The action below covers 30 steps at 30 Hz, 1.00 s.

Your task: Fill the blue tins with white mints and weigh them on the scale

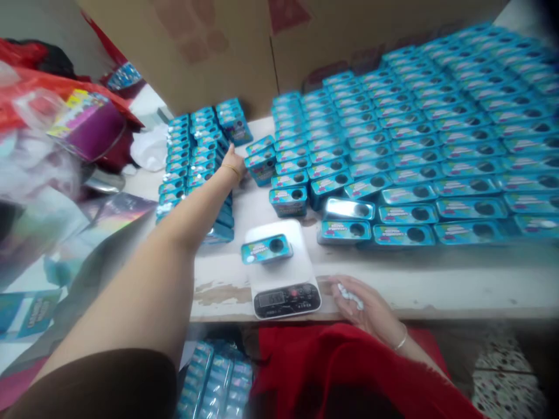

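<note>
My left hand reaches far across the table, its thumb up, beside a pair of blue tins. Its fingers are blurred and partly hidden, so I cannot tell whether they grip a tin. Close to the table's front edge, my right hand lies palm up with fingers curled around several small white pieces. Left of it stands a white kitchen scale with a dark display panel. One blue tin with a dark round spot on top rests on the scale's plate, slightly turned.
Many blue tins stand in tight rows on the right. A smaller group stands at left, under my forearm. Behind rises a large cardboard box. Bags and a purple container crowd the left. Wrapped blue packs sit below the edge.
</note>
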Each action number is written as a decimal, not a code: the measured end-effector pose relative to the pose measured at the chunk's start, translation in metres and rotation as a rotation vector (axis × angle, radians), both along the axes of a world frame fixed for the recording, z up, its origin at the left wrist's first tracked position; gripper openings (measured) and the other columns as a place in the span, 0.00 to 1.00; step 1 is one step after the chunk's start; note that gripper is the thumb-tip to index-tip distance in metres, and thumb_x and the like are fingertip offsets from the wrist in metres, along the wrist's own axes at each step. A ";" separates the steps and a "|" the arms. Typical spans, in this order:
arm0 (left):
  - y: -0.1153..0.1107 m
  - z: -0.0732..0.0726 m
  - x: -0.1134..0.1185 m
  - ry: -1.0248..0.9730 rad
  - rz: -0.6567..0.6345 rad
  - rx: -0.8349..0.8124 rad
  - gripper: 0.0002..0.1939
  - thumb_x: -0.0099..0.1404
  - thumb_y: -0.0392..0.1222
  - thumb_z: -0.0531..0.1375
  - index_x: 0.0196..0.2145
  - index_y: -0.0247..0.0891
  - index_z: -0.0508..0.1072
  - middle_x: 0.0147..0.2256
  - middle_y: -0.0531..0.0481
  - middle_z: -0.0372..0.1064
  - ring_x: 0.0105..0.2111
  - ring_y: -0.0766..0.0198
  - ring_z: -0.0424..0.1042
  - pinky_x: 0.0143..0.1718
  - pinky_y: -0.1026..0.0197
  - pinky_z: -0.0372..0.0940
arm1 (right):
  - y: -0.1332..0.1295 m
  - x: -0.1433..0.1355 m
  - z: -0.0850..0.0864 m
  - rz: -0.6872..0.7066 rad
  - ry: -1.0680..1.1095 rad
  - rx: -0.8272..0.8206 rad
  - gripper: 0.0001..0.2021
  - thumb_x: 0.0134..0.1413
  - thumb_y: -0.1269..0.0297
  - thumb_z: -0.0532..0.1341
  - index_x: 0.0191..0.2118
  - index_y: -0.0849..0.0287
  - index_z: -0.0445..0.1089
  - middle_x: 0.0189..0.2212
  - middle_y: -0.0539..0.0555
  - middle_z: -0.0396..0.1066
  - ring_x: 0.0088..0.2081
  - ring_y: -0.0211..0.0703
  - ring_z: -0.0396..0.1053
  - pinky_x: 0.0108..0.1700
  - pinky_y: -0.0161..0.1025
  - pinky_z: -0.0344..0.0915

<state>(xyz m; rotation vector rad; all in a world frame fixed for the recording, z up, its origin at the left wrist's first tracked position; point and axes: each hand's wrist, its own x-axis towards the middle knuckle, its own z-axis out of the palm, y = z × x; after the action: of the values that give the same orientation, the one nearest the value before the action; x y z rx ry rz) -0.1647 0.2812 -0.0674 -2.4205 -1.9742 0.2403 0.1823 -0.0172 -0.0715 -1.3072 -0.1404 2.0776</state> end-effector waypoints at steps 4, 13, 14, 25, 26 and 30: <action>-0.005 0.002 0.008 0.108 0.008 -0.062 0.13 0.66 0.31 0.48 0.30 0.23 0.69 0.35 0.49 0.73 0.47 0.71 0.62 0.62 0.51 0.31 | 0.000 0.000 0.000 0.008 -0.001 0.023 0.17 0.37 0.59 0.73 0.36 0.61 0.76 0.28 0.52 0.71 0.22 0.28 0.62 0.16 0.22 0.52; -0.082 0.096 0.022 0.139 0.072 0.134 0.07 0.60 0.29 0.53 0.29 0.29 0.71 0.31 0.46 0.71 0.41 0.58 0.69 0.58 0.42 0.47 | 0.000 -0.001 0.004 -0.041 0.062 0.026 0.13 0.41 0.64 0.71 0.34 0.64 0.76 0.26 0.51 0.70 0.20 0.27 0.61 0.15 0.21 0.55; -0.101 0.110 0.024 0.045 0.040 0.198 0.07 0.61 0.32 0.53 0.31 0.30 0.71 0.31 0.47 0.71 0.40 0.58 0.70 0.56 0.43 0.51 | 0.001 0.000 0.004 -0.056 0.063 0.008 0.10 0.43 0.66 0.69 0.34 0.64 0.75 0.27 0.52 0.70 0.21 0.28 0.63 0.16 0.21 0.57; -0.297 0.133 0.137 -0.600 -0.455 0.247 0.06 0.65 0.34 0.54 0.39 0.38 0.69 0.34 0.49 0.70 0.37 0.63 0.68 0.52 0.52 0.62 | -0.009 -0.019 0.042 -0.097 0.347 -0.103 0.10 0.61 0.72 0.54 0.37 0.69 0.71 0.30 0.58 0.73 0.30 0.38 0.73 0.29 0.31 0.72; -0.303 0.126 0.145 -0.586 -0.516 0.200 0.07 0.65 0.35 0.54 0.41 0.38 0.69 0.35 0.48 0.70 0.38 0.63 0.68 0.52 0.52 0.62 | -0.011 -0.022 0.046 -0.097 0.382 -0.115 0.10 0.62 0.71 0.53 0.38 0.69 0.71 0.31 0.58 0.73 0.31 0.39 0.73 0.31 0.32 0.73; -0.315 0.101 0.135 -0.577 -0.374 0.430 0.16 0.63 0.37 0.59 0.48 0.42 0.67 0.43 0.44 0.69 0.43 0.58 0.68 0.46 0.51 0.64 | -0.019 -0.026 0.051 -0.072 0.392 -0.183 0.10 0.62 0.70 0.54 0.38 0.70 0.71 0.29 0.58 0.73 0.28 0.37 0.73 0.27 0.29 0.71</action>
<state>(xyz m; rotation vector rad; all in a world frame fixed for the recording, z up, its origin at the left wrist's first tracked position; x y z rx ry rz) -0.0293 -0.0336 0.0337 -2.6511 -1.4290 -0.8749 0.1559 -0.0360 -0.0209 -0.9633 0.2700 2.2796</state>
